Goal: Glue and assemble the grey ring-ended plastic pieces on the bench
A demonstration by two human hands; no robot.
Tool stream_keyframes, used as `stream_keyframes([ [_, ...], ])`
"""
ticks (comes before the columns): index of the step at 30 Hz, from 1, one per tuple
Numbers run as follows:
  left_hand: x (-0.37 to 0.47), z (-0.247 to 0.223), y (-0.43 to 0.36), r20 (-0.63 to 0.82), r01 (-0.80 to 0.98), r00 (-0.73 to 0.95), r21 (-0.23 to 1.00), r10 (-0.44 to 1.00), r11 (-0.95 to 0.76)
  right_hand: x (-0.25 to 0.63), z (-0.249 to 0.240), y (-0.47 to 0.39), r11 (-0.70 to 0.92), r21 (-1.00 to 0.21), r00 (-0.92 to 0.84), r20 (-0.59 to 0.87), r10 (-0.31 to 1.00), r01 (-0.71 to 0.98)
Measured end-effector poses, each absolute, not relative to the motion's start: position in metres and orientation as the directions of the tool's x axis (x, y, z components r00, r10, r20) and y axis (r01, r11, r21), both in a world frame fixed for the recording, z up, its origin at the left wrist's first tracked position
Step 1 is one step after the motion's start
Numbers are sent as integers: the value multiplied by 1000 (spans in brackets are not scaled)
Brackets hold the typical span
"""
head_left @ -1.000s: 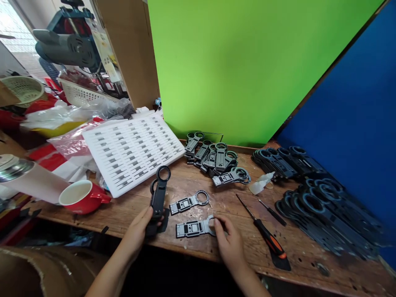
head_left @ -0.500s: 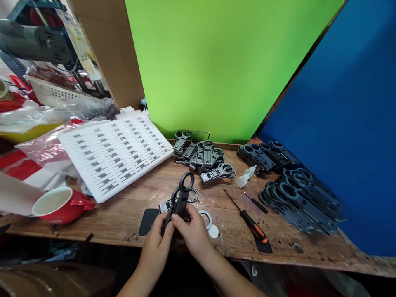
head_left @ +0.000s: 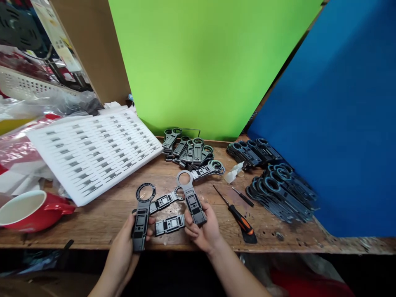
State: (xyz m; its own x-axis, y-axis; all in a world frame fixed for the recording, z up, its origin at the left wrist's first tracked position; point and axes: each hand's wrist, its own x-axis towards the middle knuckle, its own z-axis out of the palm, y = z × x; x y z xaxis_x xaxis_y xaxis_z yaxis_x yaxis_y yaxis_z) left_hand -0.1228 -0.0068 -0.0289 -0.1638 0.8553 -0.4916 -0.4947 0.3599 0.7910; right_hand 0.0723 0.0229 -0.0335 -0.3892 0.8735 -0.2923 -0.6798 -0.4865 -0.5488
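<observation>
My left hand (head_left: 126,237) is closed on a dark ring-ended part (head_left: 141,220), its ring pointing up. In my right hand (head_left: 206,229) is a similar grey ring-ended part (head_left: 193,202), tilted with its ring to the upper left. Both show their recessed faces. Between the hands, two silvery-grey parts lie on the wooden table (head_left: 123,214); one of these flat parts (head_left: 169,225) touches or nearly touches my right fingers. Just behind is a small group of silvery parts (head_left: 204,170), beside a pile of grey ring-ended parts (head_left: 188,150).
A white tray (head_left: 102,152) of small metal pieces and a red cup (head_left: 34,212) are at left. To the right lie an orange-black screwdriver (head_left: 239,218), a smaller screwdriver (head_left: 244,197), a small white bottle (head_left: 233,172) and dark stacked parts (head_left: 278,192). Green and blue boards stand behind.
My hands have moved apart, each with one of the two parts that were held together. The parts now show their recessed faces. The view has shifted right, and another flat part shows between the hands.
</observation>
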Motion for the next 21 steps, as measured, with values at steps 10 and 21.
stream_keyframes([
  [10, -114, -31, -6, -543, -510, -150, 758, 826, 406, 107, -53, 21, -297, -930, -12, -302, 953, -215],
  [21, -85, -17, -16, -573, -730, 244, 422, 782, 537, 116, -45, 5, 181, -685, 38, 292, 956, 705],
])
